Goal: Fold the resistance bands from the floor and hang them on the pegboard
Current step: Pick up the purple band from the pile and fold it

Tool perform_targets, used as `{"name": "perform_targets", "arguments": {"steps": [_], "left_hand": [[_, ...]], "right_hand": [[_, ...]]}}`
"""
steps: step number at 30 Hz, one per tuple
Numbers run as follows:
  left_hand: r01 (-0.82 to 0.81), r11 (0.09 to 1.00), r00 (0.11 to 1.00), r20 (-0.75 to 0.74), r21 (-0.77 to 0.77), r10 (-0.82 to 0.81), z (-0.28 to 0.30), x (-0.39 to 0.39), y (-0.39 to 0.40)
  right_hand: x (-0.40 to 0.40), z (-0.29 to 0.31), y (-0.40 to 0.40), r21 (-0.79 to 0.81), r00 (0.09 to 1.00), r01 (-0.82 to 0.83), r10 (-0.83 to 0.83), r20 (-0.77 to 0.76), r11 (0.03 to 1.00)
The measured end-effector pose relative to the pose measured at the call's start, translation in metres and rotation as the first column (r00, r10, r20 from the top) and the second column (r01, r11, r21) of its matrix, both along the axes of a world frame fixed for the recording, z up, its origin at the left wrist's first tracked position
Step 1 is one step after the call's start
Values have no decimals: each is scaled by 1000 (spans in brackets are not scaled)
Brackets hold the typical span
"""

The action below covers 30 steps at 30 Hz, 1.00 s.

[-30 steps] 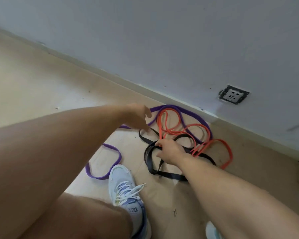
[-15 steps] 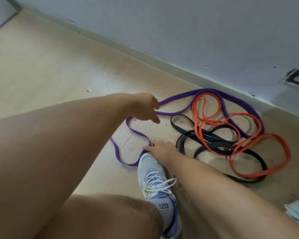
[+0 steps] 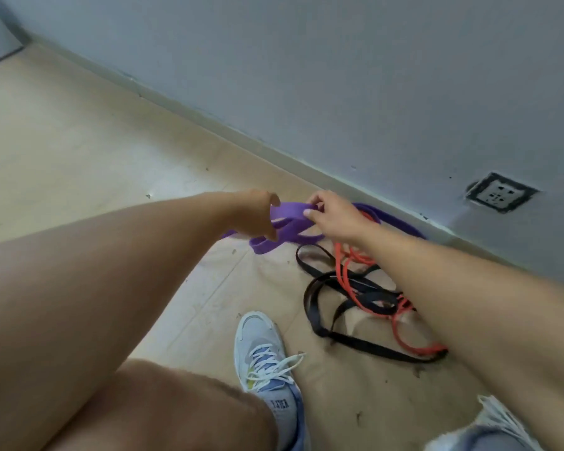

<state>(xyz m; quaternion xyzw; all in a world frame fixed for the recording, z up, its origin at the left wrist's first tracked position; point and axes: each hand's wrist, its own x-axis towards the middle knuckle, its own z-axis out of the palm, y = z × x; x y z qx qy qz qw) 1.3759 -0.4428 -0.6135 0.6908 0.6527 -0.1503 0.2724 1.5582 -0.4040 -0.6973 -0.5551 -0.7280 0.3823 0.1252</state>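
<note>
A purple resistance band is gathered into overlapping loops between my two hands, lifted off the floor near the wall. My left hand grips its left part with fingers curled round it. My right hand pinches the top strand between thumb and fingers. The band's far end trails along the baseboard to the right. A black band and an orange band lie tangled together on the floor under my right forearm. No pegboard is in view.
The grey wall with a baseboard runs diagonally behind the bands, with a wall socket at right. My left shoe stands close to the black band; my right shoe is at the lower right. Bare floor extends left.
My right hand left the floor by my shoe and rose to the purple band. The purple band, earlier spread on the floor, is now bunched into loops between both hands.
</note>
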Motion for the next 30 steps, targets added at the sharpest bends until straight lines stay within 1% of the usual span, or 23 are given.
{"name": "perform_targets", "arguments": {"steps": [1, 2, 5, 7, 10, 12, 13, 15, 16, 17, 18, 20, 21, 22, 25, 27, 28, 30], "left_hand": [[-16, 999, 999, 51, 50, 13, 6, 6, -2], [-39, 993, 992, 120, 107, 26, 13, 14, -4], [-95, 954, 937, 348, 284, -11, 39, 46, -9], [-119, 922, 888, 456, 369, -68, 56, 73, -13], [-164, 886, 842, 529, 433, -103, 79, 109, -23], [-204, 879, 810, 578, 431, -96, 92, 124, -28], [-226, 876, 788, 609, 425, -92, 98, 128, -29], [-283, 881, 717, 693, 380, -68, 107, 133, -33], [-302, 889, 684, 728, 345, -50, 112, 136, -36], [-314, 895, 654, 756, 317, -38, 118, 139, -40], [-315, 902, 631, 775, 297, -35, 124, 143, -44], [-311, 909, 598, 800, 276, -38, 135, 153, -53], [-309, 913, 581, 813, 266, -40, 141, 159, -57], [-314, 915, 558, 829, 255, -39, 147, 165, -61], [-352, 906, 476, 879, 236, -44, 169, 183, -75], [-399, 883, 410, 909, 248, -70, 186, 192, -84], [-427, 867, 371, 924, 256, -90, 194, 196, -88], [-491, 838, 257, 959, 237, -121, 212, 199, -94]], "right_hand": [[13, 31, 11, -22, 998, 9, -11, -62, 1000], [27, 63, 18, -49, 994, -20, 15, -107, 999], [65, 142, 16, -78, 979, -159, 147, -139, 984], [88, 179, 2, -32, 976, -172, 166, -142, 985], [117, 214, -23, 56, 978, -132, 139, -156, 990], [133, 218, -39, 101, 972, -74, 95, -214, 992], [141, 216, -46, 111, 961, -28, 57, -272, 993], [157, 208, -59, 53, 919, 40, -16, -393, 998], [164, 202, -65, -6, 910, 21, -22, -414, 1000], [171, 195, -71, -58, 917, -23, -2, -400, 998], [176, 188, -77, -84, 937, -61, 29, -349, 995], [179, 174, -89, -59, 976, -87, 73, -205, 994], [177, 168, -94, -25, 983, -85, 79, -166, 996], [173, 162, -99, 1, 981, -77, 76, -177, 997], [160, 153, -106, 89, 948, -39, 65, -312, 995], [153, 147, -103, 158, 913, 55, 15, -407, 986], [151, 145, -102, 156, 889, 107, -24, -458, 982], [150, 140, -100, 156, 880, 152, -61, -471, 976]]}}
